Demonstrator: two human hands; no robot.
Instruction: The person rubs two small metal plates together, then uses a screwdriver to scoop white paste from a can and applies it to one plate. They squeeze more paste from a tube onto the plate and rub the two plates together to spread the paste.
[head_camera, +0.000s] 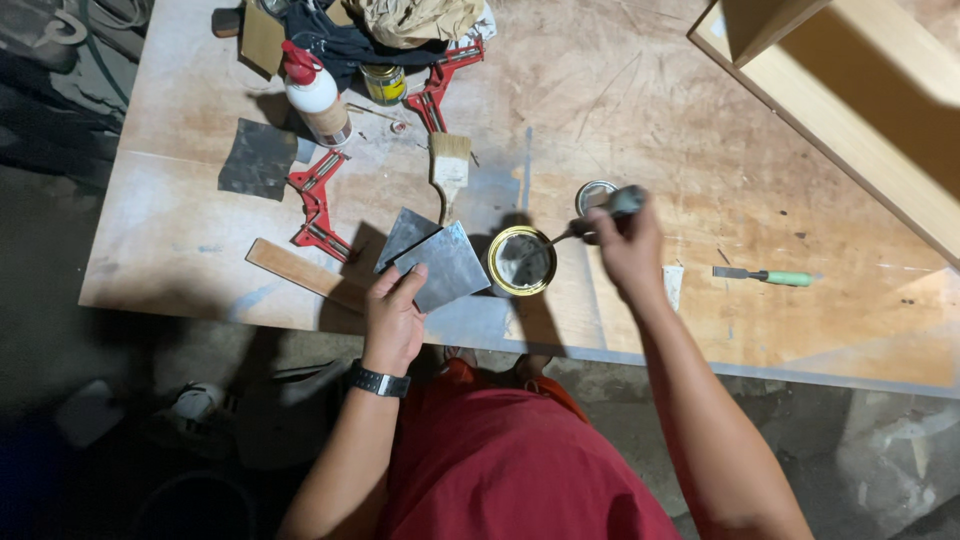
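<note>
A wide, scratched plywood table (650, 110) is seen from above, filling most of the view. At the far right, a pale wooden box-like frame (860, 100) is set on its corner. At the far left edge a heap of dark and tan cloth (390, 25) is piled. A dark square sheet (258, 158) is laid flat at the left, and near it a thin wooden strip (300, 270) lies at a slant. Two red corner clamps are seen, one (315, 205) between sheet and strip, the other (440, 85) beside the cloth. A white squeeze bottle (315, 95) with a red cap lies just left of a small glass jar (383, 82). A flat paintbrush (449, 165) lies bristles away.

A grey square metal plate (445, 265) is pinched at its near corner by the left hand (392, 315), thumb on top; a second plate seems to lie beneath it, though the overlap is hard to read. Just right of the plate, an open round tin (520, 260) with a yellow rim stands on the table. The right hand (628, 245) is closed around the handle of a tool (580, 228) whose tip is dipped into the tin. The tin's lid (592, 193) lies just beyond. A green-handled chisel (765, 275) lies well right, apart from the hand.
</note>
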